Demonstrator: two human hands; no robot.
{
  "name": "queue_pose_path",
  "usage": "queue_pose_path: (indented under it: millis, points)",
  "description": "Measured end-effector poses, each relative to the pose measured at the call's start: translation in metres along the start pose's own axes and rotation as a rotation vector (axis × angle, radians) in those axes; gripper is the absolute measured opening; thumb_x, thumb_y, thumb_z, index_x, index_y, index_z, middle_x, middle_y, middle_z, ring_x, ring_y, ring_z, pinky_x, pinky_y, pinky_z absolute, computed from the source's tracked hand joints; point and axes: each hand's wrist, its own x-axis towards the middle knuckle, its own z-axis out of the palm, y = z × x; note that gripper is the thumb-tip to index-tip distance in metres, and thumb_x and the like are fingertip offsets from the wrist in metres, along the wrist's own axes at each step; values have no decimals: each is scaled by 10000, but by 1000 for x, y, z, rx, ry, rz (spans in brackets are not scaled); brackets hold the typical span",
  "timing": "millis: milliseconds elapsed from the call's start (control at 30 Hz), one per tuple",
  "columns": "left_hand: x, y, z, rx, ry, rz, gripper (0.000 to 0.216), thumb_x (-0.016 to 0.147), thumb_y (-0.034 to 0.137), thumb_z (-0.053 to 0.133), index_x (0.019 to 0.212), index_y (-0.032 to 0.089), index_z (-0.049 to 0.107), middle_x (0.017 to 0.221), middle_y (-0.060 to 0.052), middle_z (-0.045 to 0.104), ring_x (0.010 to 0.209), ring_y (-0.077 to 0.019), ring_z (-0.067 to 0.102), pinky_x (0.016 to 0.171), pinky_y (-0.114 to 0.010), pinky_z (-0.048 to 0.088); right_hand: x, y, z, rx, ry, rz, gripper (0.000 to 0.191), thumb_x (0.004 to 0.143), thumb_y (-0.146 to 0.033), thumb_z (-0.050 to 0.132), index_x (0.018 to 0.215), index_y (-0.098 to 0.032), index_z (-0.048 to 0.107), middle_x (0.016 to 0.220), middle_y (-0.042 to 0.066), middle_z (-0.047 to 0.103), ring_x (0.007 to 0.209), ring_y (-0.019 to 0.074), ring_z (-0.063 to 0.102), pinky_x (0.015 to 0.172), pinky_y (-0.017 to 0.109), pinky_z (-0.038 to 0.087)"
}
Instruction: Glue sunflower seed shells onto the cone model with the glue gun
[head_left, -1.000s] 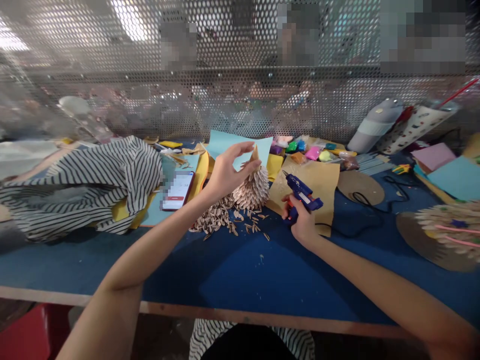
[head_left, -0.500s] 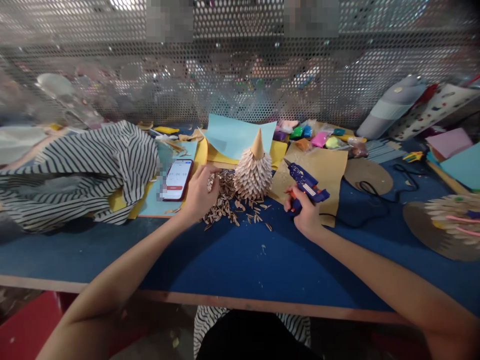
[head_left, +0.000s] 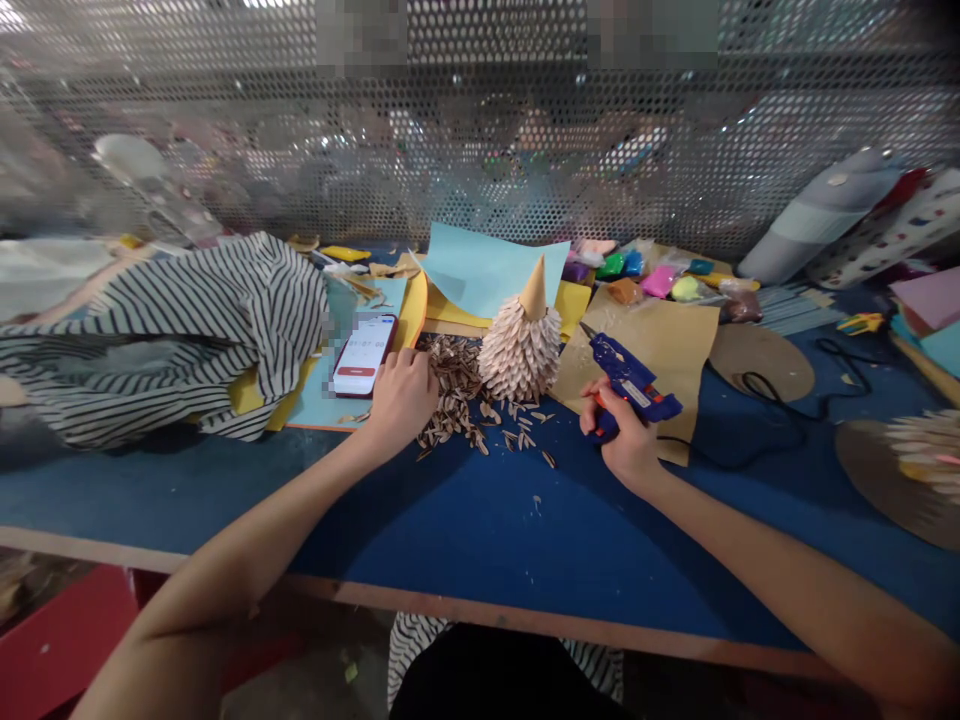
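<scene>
My right hand [head_left: 626, 440] is wrapped round the handle of a blue glue gun [head_left: 626, 375], its nozzle pointing up and left. Left of the nozzle stands a cone [head_left: 521, 350] covered in overlapping pale seed shells, with a bare tan tip. Beside the cone lies a heap of striped sunflower seed shells [head_left: 454, 385]. My left hand [head_left: 405, 400] rests at the heap's left edge, fingers bent down and close together. Its fingertips are hidden, so what they pinch, if anything, does not show. A phone [head_left: 365, 355] with a running timer lies just left of that hand.
Striped cloth [head_left: 217, 320] is bunched at the left. Behind the cone are blue paper [head_left: 491, 270] and coloured clay packets [head_left: 660, 280]. Brown paper [head_left: 667, 335] lies under the glue gun, whose black cord [head_left: 772, 395] trails right past cardboard discs [head_left: 761, 360]. A bottle [head_left: 817, 215] leans on the mesh.
My left hand has turned, its fingers now bent down together and the thumb out of sight. The right hand still grips the glue gun. The whole view has shifted slightly.
</scene>
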Motion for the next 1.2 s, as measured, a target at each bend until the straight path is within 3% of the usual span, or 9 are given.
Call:
queue_pose_path:
  millis: [133, 233, 333, 533, 633, 800, 933, 1067, 1200]
  points:
    - [-4, 12, -13, 60, -148, -29, 311, 978, 298, 370, 916, 119, 616, 944, -143, 618, 941, -277, 595, 841, -393, 486, 0, 1, -1, 2, -10, -4, 271, 786, -464, 697, 770, -227, 566, 544, -64, 527, 408, 81, 448, 426, 235, 361]
    - [-7, 13, -13, -13, -167, 9, 368, 939, 446, 510, 1012, 96, 600, 1023, -162, 598, 987, -303, 594, 850, -405, 491, 0, 1, -1, -14, -25, -16, 264, 800, -462, 686, 776, -226, 568, 531, -64, 518, 407, 84, 447, 427, 239, 360]
    - [-8, 8, -5, -84, -147, 51, 323, 878, 382, 626, 1045, 107, 596, 1040, -147, 595, 1007, -296, 595, 847, -391, 501, 0, 0, 0, -7, -15, -16, 264, 789, -453, 698, 764, -225, 567, 572, -55, 552, 406, 77, 450, 424, 239, 357]
    - [5, -5, -6, -290, -73, 81, 127, 848, 199, 590, 948, 152, 652, 910, -70, 669, 883, -222, 644, 790, -338, 533, 0, 1, 1, 12, -9, -8, 248, 793, -429, 702, 765, -220, 572, 544, -60, 536, 402, 80, 458, 424, 237, 354]
    - [11, -7, -16, -442, -46, 62, 176, 828, 207, 609, 981, 142, 669, 945, -80, 702, 838, -200, 659, 774, -324, 548, 0, 3, -2, -2, -12, -20, 237, 807, -422, 695, 786, -222, 571, 579, -55, 555, 414, 80, 470, 434, 239, 372]
    - [13, -4, -23, -746, -114, 1, 359, 890, 317, 540, 1178, 114, 610, 1028, -117, 727, 883, -194, 693, 772, -309, 572, 1, 5, -3, -19, -11, -36, 245, 793, -437, 703, 806, -230, 573, 709, -39, 609, 425, 71, 472, 436, 247, 393]
    - [12, -6, -18, -737, -62, 24, 329, 915, 233, 437, 1167, 119, 614, 1015, -113, 736, 882, -186, 701, 755, -294, 565, 1, 5, -2, 21, 11, -25, 253, 765, -428, 731, 800, -226, 582, 733, -39, 616, 414, 61, 466, 426, 242, 388]
    - [12, -9, -13, -574, 39, 187, 244, 882, 158, 447, 993, 146, 664, 1007, -94, 724, 916, -192, 686, 787, -305, 558, 1, 5, -1, 16, 7, -20, 254, 770, -431, 733, 804, -224, 590, 723, -37, 618, 421, 63, 481, 439, 243, 401]
    - [11, -7, -10, -479, 84, 351, 218, 876, 111, 459, 956, 152, 657, 1000, -96, 703, 974, -202, 660, 853, -342, 544, 1, 5, -1, 0, 4, -41, 258, 778, -440, 724, 801, -226, 582, 715, -37, 616, 411, 64, 477, 427, 245, 397]
